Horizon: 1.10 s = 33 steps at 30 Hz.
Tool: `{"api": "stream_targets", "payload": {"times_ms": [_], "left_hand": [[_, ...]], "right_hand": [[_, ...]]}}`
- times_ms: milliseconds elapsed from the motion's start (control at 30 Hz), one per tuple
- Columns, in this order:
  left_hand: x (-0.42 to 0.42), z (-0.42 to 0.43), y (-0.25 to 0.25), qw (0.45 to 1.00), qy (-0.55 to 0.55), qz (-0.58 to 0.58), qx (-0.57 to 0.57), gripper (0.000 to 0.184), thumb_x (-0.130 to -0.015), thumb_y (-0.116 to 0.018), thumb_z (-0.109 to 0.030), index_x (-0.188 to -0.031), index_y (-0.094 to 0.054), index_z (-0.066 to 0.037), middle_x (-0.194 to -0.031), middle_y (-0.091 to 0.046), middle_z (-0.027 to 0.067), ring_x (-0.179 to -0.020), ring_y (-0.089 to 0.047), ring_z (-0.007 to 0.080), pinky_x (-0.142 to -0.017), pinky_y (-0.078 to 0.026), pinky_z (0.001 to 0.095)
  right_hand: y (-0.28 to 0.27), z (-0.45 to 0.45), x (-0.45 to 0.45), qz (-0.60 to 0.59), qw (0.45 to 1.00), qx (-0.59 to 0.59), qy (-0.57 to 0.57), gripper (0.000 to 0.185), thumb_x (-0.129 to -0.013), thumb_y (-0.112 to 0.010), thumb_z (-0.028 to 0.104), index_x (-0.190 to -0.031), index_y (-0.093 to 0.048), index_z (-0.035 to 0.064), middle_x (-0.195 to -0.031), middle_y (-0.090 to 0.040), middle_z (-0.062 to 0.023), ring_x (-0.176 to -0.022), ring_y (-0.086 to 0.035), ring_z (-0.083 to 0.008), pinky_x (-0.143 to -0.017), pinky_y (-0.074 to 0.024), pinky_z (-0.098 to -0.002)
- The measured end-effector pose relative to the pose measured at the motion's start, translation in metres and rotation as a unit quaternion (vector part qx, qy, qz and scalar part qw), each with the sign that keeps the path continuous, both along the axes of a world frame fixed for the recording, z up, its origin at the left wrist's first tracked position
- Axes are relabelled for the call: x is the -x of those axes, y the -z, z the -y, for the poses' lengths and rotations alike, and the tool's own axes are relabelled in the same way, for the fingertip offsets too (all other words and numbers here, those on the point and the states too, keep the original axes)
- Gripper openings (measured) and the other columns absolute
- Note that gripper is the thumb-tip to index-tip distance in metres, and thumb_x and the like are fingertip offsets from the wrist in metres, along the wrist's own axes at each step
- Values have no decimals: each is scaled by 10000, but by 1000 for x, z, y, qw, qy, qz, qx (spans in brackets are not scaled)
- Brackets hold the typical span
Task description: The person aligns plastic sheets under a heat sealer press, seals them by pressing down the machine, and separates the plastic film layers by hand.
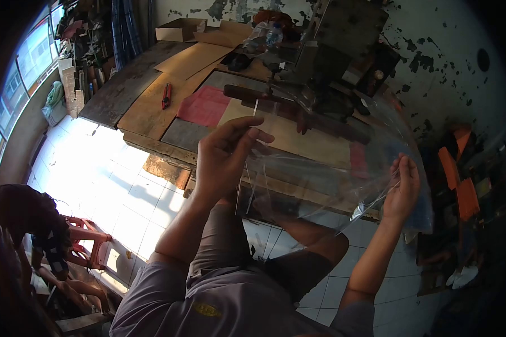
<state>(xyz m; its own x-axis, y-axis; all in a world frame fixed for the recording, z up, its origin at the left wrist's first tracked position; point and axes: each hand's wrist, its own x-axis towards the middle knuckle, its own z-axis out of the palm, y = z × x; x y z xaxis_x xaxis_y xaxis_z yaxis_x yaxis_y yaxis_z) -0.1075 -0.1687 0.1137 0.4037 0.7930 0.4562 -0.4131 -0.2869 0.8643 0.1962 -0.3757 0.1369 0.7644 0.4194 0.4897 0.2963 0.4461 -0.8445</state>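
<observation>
A large sheet of clear plastic film hangs loosely between my two hands, above my lap and the front of the workbench. My left hand is closed in a pinch at the film's left part, where a thin pale edge stands up by the fingertips. On the other side my right hand has its fingers closed on the film's gathered right edge. Behind the film, a tan board and red sheets lie on the bench under the dark bar of a machine.
The machine's metal body rises at the back of the workbench. A red cutter knife, cardboard and a water bottle are on the bench. Lower left, another person sits near a red stool. Orange pieces stand at right.
</observation>
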Motion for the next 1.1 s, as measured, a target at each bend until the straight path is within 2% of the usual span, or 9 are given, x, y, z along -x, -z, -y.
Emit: {"api": "stream_targets", "payload": {"times_ms": [167, 467, 567, 633, 767, 800, 900, 1000, 1100], "left_hand": [[-1, -11, 4, 999, -24, -18, -13, 272, -1070, -599, -123, -1278, -661, 41, -987, -787, 156, -807, -754, 157, -679, -550, 257], [-11, -38, 16, 994, -70, -79, -36, 265, -1069, -601, -130, -1290, -674, -4, -950, -774, 80, -754, -668, 86, -660, -520, 245], [-15, -47, 23, 986, -84, -135, -40, 271, -1063, -602, -140, -1287, -680, -7, -930, -768, 73, -738, -660, 83, -640, -514, 250], [-21, -61, 32, 978, -92, -182, -55, 282, -1051, -615, -151, -1279, -684, -1, -897, -764, 79, -721, -666, 86, -627, -517, 260], [-34, -91, 62, 946, -83, -305, -74, 312, -1014, -651, -167, -1262, -688, 18, -821, -758, 114, -681, -692, 122, -629, -536, 298], [-38, -98, 70, 942, -74, -319, -75, 317, -1005, -657, -165, -1260, -688, 20, -809, -758, 127, -679, -704, 138, -639, -544, 310], [-49, -115, 86, 927, -76, -350, -109, 324, -990, -666, -158, -1260, -686, 21, -812, -764, 160, -704, -737, 187, -675, -563, 335], [-60, -129, 93, 911, -82, -379, -138, 322, -979, -672, -145, -1258, -684, 14, -828, -768, 181, -739, -758, 221, -711, -574, 350], [-65, -135, 94, 911, -66, -387, -121, 313, -970, -673, -124, -1255, -682, 6, -824, -764, 183, -742, -759, 235, -718, -574, 359]], "right_hand": [[-7, -7, 18, 7, 999, 3, 37, 271, -1016, -707, 207, -1136, -705, -35, -1002, -685, -49, -909, -617, -105, -825, -477, -265], [-5, -18, 26, 33, 998, 32, 39, 242, -998, -726, 199, -1082, -738, -28, -909, -684, -23, -831, -585, -74, -778, -424, -235], [10, -32, 6, 22, 996, 77, 48, 219, -989, -737, 184, -1051, -754, -25, -874, -687, -12, -777, -580, -66, -710, -421, -227], [21, -44, -9, 9, 987, 155, 32, 210, -979, -747, 178, -1046, -759, -20, -844, -687, -2, -728, -577, -61, -653, -425, -236], [57, -68, -37, -18, 958, 287, -4, 194, -970, -753, 183, -1026, -771, -2, -794, -681, 15, -638, -556, -54, -556, -409, -253], [73, -75, -46, -2, 957, 289, 3, 178, -974, -742, 204, -1004, -773, 31, -796, -679, 49, -600, -531, -40, -536, -391, -235], [96, -89, -70, -22, 930, 365, -30, 178, -968, -746, 201, -992, -776, 27, -798, -687, 36, -613, -534, -34, -542, -391, -231], [110, -106, -90, -13, 908, 417, -35, 191, -948, -756, 186, -989, -795, 4, -783, -697, -6, -699, -594, -63, -628, -448, -256], [123, -119, -98, 15, 905, 424, -23, 199, -937, -765, 186, -994, -800, -2, -801, -719, -9, -729, -623, -73, -659, -472, -270]]}}
